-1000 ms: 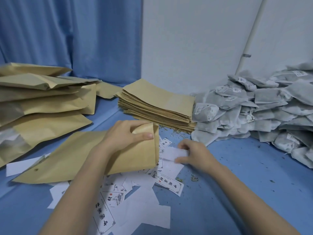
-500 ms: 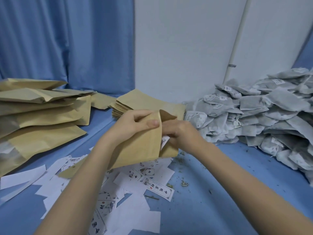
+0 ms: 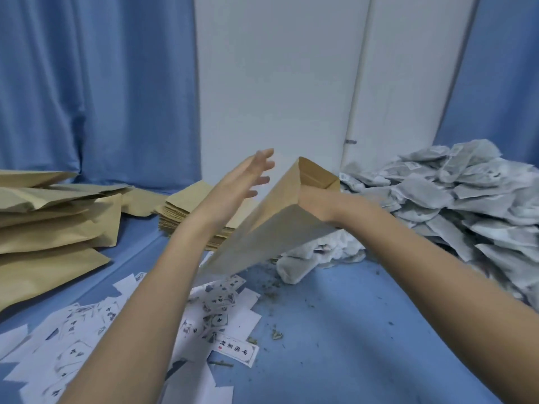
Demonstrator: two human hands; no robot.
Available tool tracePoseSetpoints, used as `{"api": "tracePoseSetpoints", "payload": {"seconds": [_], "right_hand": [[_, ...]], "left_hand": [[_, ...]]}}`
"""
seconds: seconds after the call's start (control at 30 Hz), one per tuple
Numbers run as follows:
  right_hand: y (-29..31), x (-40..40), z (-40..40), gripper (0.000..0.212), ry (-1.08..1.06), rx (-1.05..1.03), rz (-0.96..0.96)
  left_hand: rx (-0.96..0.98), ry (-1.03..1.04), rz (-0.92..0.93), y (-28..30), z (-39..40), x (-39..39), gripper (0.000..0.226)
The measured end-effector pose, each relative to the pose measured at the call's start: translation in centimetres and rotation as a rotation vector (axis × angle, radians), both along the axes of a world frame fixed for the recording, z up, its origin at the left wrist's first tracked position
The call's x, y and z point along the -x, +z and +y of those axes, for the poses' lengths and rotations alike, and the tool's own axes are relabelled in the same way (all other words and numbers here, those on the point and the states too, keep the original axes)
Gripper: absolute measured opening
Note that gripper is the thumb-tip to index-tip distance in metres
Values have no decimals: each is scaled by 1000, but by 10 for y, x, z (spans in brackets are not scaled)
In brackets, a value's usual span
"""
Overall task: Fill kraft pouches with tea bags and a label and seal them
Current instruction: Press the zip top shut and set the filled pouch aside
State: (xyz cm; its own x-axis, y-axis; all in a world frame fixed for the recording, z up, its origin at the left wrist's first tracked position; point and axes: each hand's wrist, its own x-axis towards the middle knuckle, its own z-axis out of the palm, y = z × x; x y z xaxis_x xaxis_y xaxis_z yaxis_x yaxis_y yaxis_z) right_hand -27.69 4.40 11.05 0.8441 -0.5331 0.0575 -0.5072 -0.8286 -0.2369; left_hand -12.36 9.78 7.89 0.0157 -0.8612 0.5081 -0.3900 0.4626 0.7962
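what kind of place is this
Likely a small hand-packing station for tea: a heap of tea bags, a stack of flat kraft pouches and loose printed labels lie on a blue-covered table.

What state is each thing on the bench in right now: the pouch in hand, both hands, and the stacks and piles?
Kraft pouch: mouth open, held tilted off the table.
Right hand: grips the pouch near its mouth.
Left hand: fingers straight, holds nothing.
Empty pouch stack: flat, neatly piled.
Filled pouches: bulging, stacked at left.
Tea bags: loose heap at right.
Labels: scattered on the table.
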Motion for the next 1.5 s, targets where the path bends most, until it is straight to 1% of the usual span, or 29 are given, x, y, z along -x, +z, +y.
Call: {"api": "tracePoseSetpoints", "payload": {"seconds": [0.07,0.1,0.13,0.17,0.23,0.3,0.33,0.37,0.4,0.43,0.47,0.57,0.6,0.63,0.67,0.73,0.77,0.87,0.93,1.07,1.1,1.17,1.27,1.4,1.5], "right_hand": [[14,11,-4,28,-66,9,77],[21,15,-6,25,-92,39,98],[27,17,-8,24,-123,84,99],[32,18,-11,26,-143,132,94],[39,20,-17,31,-185,218,13],[46,24,-19,27,-250,247,-60],[50,28,-19,25,-255,252,-31],[54,33,-20,23,-246,240,18],[58,41,-21,19,-238,213,36],[62,50,-19,20,-235,197,29],[65,60,-17,27,-233,199,-14],[76,89,-14,65,-233,229,-259],[78,98,-15,73,-211,229,-340],[79,107,-16,75,-173,230,-402],[79,114,-17,72,-128,240,-441],[74,123,-21,49,-87,310,-462],[70,125,-25,43,-108,369,-455],[55,125,-39,35,-194,497,-397],[46,124,-44,32,-185,518,-368],[31,107,-43,54,-145,497,-328],[30,100,-43,53,-144,477,-299],[33,90,-44,42,-166,371,-272],[42,86,-50,26,-160,282,-213],[51,73,-47,17,-119,208,-139],[58,59,-45,17,-102,211,-167]], "left_hand": [[0,-128,21,5,5,2,98],[-6,-185,3,5,8,5,101],[3,-208,-37,5,9,10,98],[31,-182,-82,4,9,17,90],[138,-20,-116,0,2,33,63],[213,79,-36,0,-4,44,28],[219,87,13,1,-4,47,17],[226,94,50,3,-5,48,14],[235,94,92,5,-5,49,12],[254,88,147,7,-6,48,10],[272,88,199,9,-7,47,10],[262,100,339,13,-11,45,14],[240,99,389,15,-13,44,14],[214,92,438,16,-15,43,13],[183,82,486,17,-17,43,13],[129,69,557,15,-21,46,14],[108,65,585,11,-23,49,15],[47,69,644,-1,-29,60,13],[11,90,655,-10,-33,67,12],[-4,90,597,-23,-38,78,14],[1,92,575,-25,-38,80,14],[0,100,545,-27,-37,80,17],[16,108,563,-26,-35,75,25],[125,185,527,-23,-34,74,32],[204,287,407,-22,-34,77,39]]}}
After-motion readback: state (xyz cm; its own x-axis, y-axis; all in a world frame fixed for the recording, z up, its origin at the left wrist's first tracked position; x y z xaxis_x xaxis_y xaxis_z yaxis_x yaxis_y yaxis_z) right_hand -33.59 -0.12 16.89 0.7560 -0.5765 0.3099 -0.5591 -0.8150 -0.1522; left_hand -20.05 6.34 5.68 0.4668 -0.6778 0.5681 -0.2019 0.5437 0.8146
